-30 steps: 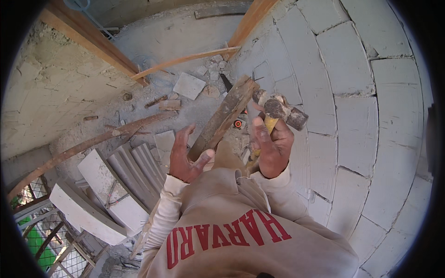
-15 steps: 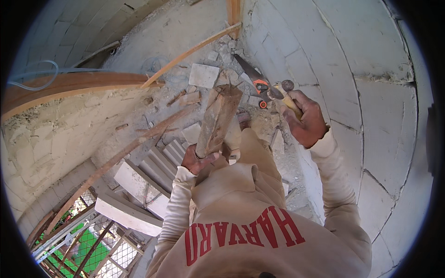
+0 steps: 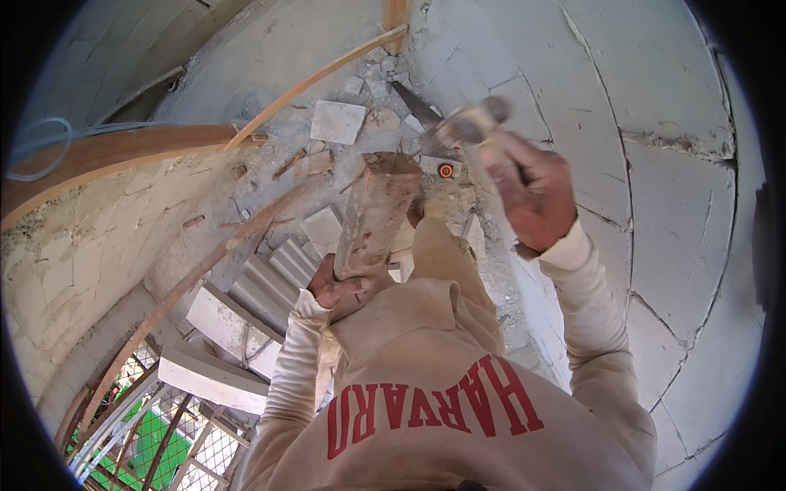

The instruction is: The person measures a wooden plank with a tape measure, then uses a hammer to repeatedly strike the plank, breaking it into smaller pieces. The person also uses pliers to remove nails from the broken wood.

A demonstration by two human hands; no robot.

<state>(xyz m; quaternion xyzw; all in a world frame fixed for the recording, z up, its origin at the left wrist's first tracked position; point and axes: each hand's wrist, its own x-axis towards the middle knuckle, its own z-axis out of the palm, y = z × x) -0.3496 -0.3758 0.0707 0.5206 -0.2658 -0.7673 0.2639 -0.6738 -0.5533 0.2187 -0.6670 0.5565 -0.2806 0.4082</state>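
Observation:
My left hand (image 3: 336, 282) is closed around the lower end of a thick, rough wooden block (image 3: 372, 225) that stands tilted in front of my legs. A nail (image 3: 400, 147) sticks up at its far end. To the right, my right hand (image 3: 536, 192) grips a hammer (image 3: 465, 127) by its handle, and the head hangs in the air, smeared by motion, apart from the block. Behind the hammer lies a handsaw (image 3: 416, 105), its handle now hidden. A small round orange-and-black object (image 3: 445, 170) rests on the ground just right of the block.
A pale block wall (image 3: 655, 204) rises close on my right. Long timber strips (image 3: 327, 82) and a plank (image 3: 221, 250) slant across the left side. White slabs (image 3: 337, 123) and rubble litter the ground. Stair-like pale pieces (image 3: 262, 295) and a metal grille (image 3: 172, 434) lie lower left.
My right hand has swung the hammer up and slightly left, now blurred. The wooden block, still in my left hand, has shifted slightly left in the picture, along with the whole scene.

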